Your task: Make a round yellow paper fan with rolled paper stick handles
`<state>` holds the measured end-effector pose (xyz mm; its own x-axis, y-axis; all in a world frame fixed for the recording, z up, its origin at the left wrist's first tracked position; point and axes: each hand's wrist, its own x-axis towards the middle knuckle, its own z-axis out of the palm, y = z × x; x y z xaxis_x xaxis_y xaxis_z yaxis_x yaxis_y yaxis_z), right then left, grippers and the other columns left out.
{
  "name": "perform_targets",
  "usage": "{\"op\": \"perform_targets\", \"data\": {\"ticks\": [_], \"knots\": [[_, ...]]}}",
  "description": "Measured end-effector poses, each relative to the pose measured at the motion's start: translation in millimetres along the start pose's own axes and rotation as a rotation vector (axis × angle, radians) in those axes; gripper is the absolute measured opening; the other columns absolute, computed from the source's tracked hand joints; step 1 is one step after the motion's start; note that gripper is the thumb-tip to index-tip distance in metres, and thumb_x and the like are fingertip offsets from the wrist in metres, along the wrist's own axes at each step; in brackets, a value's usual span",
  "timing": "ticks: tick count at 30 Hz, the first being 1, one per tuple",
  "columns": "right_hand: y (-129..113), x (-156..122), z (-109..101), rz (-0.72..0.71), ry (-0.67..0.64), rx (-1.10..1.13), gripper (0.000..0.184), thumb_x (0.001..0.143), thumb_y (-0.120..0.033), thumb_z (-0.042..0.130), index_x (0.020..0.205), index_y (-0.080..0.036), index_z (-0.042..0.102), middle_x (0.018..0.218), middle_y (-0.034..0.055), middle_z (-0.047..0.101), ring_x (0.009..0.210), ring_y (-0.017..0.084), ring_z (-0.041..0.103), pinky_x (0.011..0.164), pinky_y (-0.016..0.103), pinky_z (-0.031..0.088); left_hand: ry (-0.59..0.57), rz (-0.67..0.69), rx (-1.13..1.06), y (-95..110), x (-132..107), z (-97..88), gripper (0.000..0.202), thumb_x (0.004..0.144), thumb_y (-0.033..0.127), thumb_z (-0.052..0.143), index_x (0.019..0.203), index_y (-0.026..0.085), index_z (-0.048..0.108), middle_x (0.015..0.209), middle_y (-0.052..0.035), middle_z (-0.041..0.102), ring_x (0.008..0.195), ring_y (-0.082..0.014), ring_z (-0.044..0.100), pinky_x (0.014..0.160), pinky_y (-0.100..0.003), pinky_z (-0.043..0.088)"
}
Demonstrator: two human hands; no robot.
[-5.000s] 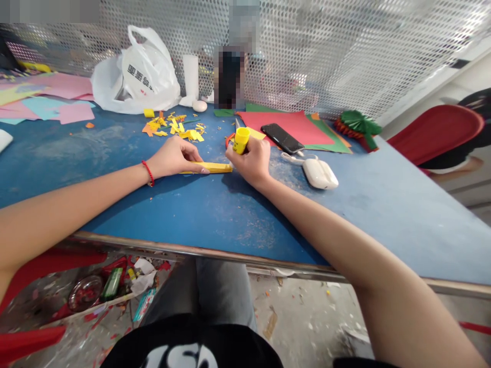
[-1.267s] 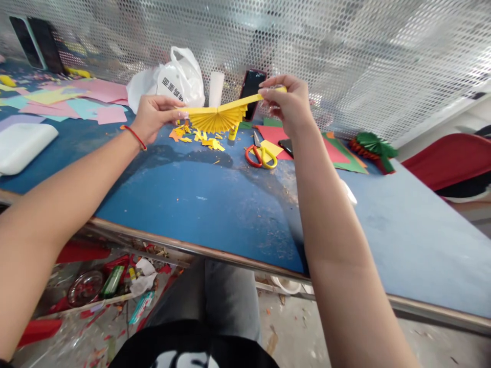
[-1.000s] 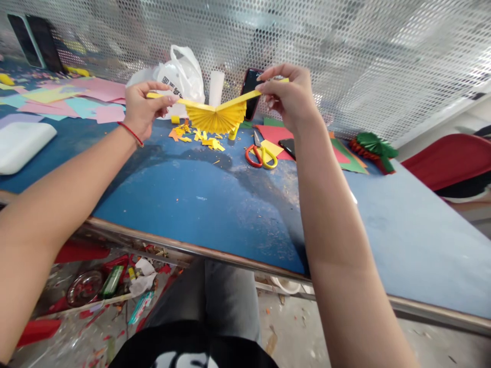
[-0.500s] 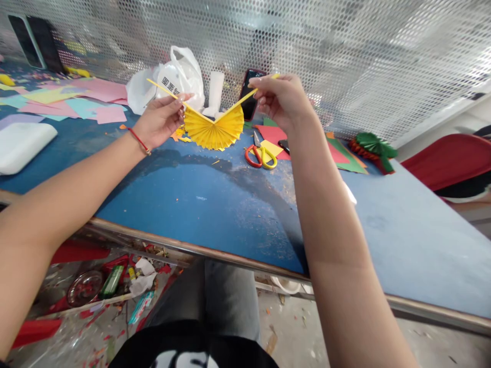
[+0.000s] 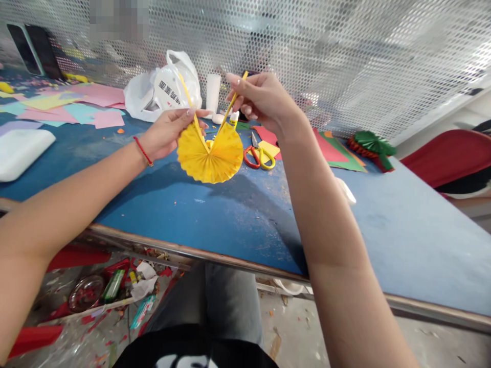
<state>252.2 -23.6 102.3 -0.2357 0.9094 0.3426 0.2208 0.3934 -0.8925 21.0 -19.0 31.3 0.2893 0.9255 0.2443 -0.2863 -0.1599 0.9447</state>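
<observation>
A pleated yellow paper fan (image 5: 210,156) hangs in the air above the blue table (image 5: 184,204), spread into most of a circle with a narrow gap at the top. My left hand (image 5: 169,132) pinches the fan's left end strip. My right hand (image 5: 261,98) pinches the right end strip, held a little higher. Both hands are closed on the paper, and the two strips stand close together, pointing up.
Red-and-yellow scissors (image 5: 260,155) lie just behind the fan, beside red, green and yellow paper sheets (image 5: 333,151). A white plastic bag (image 5: 163,89), a white roll (image 5: 213,93) and pastel sheets (image 5: 69,105) sit further back. A green pleated fan (image 5: 371,143) lies at the right. Perforated metal screen (image 5: 326,56) behind.
Five seconds ago the paper lay folded flat on the table with a glue stick in my right hand. Since then both hands lifted it and swung its ends upward, opening it from half-fan to near circle.
</observation>
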Motion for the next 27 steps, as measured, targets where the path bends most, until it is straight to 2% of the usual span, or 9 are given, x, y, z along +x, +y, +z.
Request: {"op": "perform_targets", "data": {"ticks": [4,8,10,12,14,15,19,22,27], "knots": [[-13.7,-7.2,6.4,-0.03,-0.118,-0.023,0.041,0.106,-0.037,0.071,0.069,-0.019,0.065,0.058,-0.0028,0.064,0.044,0.003,0.034,0.042,0.022,0.02,-0.087,-0.027,0.105,0.0,-5.2,5.8,0.02,0.109,0.032,0.069,0.105,0.019,0.084,0.095,-0.0104,0.081,0.086,-0.0228,0.081,0.082,-0.034,0.069],[-23.1,-8.5,14.1,-0.05,-0.094,-0.018,0.04,0.107,-0.032,0.069,0.07,-0.02,0.065,0.057,-0.003,0.064,0.042,0.004,0.032,0.04,0.021,0.019,-0.101,0.049,0.128,2.9,-5.4,8.6,0.016,0.093,0.045,0.087,0.096,0.029,0.085,0.1,-0.0117,0.081,0.09,-0.0305,0.082,0.083,-0.04,0.071],[-27.2,-8.4,17.9,-0.062,-0.084,-0.009,0.038,0.108,-0.031,0.067,0.072,-0.02,0.065,0.057,-0.0034,0.063,0.043,0.005,0.032,0.04,0.021,0.019,-0.068,0.057,0.094,6.0,-7.4,12.9,0.014,0.095,0.041,0.085,0.093,0.027,0.084,0.097,-0.0106,0.081,0.085,-0.0291,0.082,0.081,-0.04,0.072],[-30.7,-8.9,20.9,-0.081,-0.096,-0.014,0.037,0.109,-0.032,0.065,0.073,-0.02,0.065,0.057,-0.003,0.063,0.043,0.005,0.032,0.04,0.022,0.02,-0.018,0.026,0.049,8.5,-10.7,18.9,0.018,0.105,0.032,0.076,0.091,0.021,0.082,0.094,-0.0099,0.079,0.08,-0.0248,0.081,0.077,-0.037,0.071],[-32.8,-9.9,23.0,-0.097,-0.125,-0.033,0.038,0.108,-0.035,0.067,0.073,-0.02,0.065,0.058,-0.0023,0.065,0.043,0.006,0.034,0.04,0.023,0.021,0.01,-0.01,0.028,8.4,-13.7,24.1,0.025,0.11,0.024,0.068,0.089,0.016,0.08,0.095,-0.0107,0.079,0.083,-0.0228,0.082,0.078,-0.034,0.069],[-33.2,-10.6,23.7,-0.102,-0.144,-0.04,0.039,0.107,-0.037,0.069,0.072,-0.021,0.064,0.059,-0.002,0.065,0.043,0.006,0.035,0.041,0.024,0.021,0.008,-0.012,0.036,7.2,-14.5,25.7,0.026,0.109,0.025,0.069,0.087,0.017,0.08,0.097,-0.0113,0.079,0.086,-0.0241,0.082,0.079,-0.035,0.069],[-32.9,-12.9,26.1,-0.116,-0.215,-0.013,0.044,0.1,-0.046,0.077,0.067,-0.023,0.06,0.062,-0.0012,0.067,0.047,0.007,0.038,0.041,0.024,0.022,-0.143,0.095,0.138,-0.9,-13.6,23.6,0.021,0.09,0.055,0.087,0.079,0.037,0.083,0.105,-0.0101,0.082,0.105,-0.0368,0.08,0.089,-0.047,0.07],[-33.9,-13.2,28.1,-0.091,-0.19,-0.003,0.041,0.103,-0.04,0.072,0.068,-0.023,0.057,0.06,-0.0017,0.065,0.046,0.008,0.037,0.042,0.024,0.02,-0.268,0.162,0.188,-2.5,-13.3,19.5,0.025,0.079,0.073,0.086,0.081,0.048,0.083,0.108,-0.0051,0.082,0.112,-0.0412,0.077,0.092,-0.052,0.069],[-39.6,-13.5,32.0,-0.093,-0.177,0.01,0.043,0.108,-0.029,0.065,0.068,-0.024,0.05,0.058,-0.0033,0.063,0.044,0.007,0.038,0.042,0.024,0.02,-0.212,0.14,0.2,2.4,-17.7,22.3,0.034,0.068,0.079,0.09,0.077,0.048,0.082,0.102,-0.006,0.082,0.112,-0.0436,0.077,0.089,-0.057,0.069]]}}
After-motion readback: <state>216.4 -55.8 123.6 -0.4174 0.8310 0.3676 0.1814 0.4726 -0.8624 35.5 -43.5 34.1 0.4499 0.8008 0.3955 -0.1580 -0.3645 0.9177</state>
